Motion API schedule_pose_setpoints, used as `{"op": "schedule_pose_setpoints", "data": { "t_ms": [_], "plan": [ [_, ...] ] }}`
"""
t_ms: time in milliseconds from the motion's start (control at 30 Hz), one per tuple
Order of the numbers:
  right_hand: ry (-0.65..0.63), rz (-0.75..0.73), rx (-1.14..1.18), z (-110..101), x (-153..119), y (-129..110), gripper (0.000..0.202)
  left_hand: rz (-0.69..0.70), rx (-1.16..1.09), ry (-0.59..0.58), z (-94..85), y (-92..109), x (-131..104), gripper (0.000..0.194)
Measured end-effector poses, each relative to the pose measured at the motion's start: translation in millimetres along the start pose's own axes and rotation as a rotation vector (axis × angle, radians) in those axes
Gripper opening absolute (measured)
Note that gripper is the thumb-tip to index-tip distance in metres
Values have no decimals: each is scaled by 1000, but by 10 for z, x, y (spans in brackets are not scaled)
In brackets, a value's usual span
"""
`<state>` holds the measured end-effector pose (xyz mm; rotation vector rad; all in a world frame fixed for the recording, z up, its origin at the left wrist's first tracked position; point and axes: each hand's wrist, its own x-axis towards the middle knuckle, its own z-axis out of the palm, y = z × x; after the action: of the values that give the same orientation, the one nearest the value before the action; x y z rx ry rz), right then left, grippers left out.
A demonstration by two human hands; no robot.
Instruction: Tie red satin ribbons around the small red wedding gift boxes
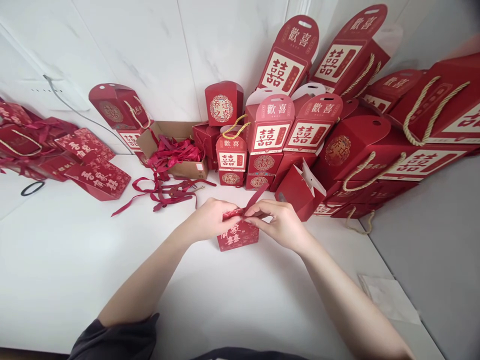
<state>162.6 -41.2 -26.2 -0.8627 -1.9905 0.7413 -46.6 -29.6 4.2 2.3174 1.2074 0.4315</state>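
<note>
A small red gift box [240, 237] with pale Chinese lettering stands upright on the white table in front of me. My left hand [212, 220] is closed around the box's top left, thumb on the front face. At the top right, my right hand [279, 222] pinches a dark red ribbon [258, 196], whose free end sticks up above the box. The fingertips of both hands nearly meet at the box's top edge. Where the ribbon passes at the box's top is hidden by my fingers.
Behind the box, a cardboard carton [191, 170] holds a tangle of red ribbons [176, 152]; more loose ribbons [168, 192] lie before it. Stacked red gift boxes [270, 132] fill the back right. Lettered red boxes [99, 180] lie left, near a black ring [32, 188].
</note>
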Motion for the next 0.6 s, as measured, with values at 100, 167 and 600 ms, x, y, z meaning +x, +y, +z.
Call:
{"op": "schedule_pose_setpoints", "data": {
  "t_ms": [100, 167, 600],
  "plan": [
    [7, -3, -64, 41, -14, -40, 6, -58, -6, -14, 49, 42, -6, 28],
    [13, 6, -85, 64, -23, -64, 7, -77, 2, -15, 77, 56, -6, 27],
    [1, 6, -269, 129, -52, -137, 6, -61, 73, -17, 128, 120, -6, 15]
  ]
}}
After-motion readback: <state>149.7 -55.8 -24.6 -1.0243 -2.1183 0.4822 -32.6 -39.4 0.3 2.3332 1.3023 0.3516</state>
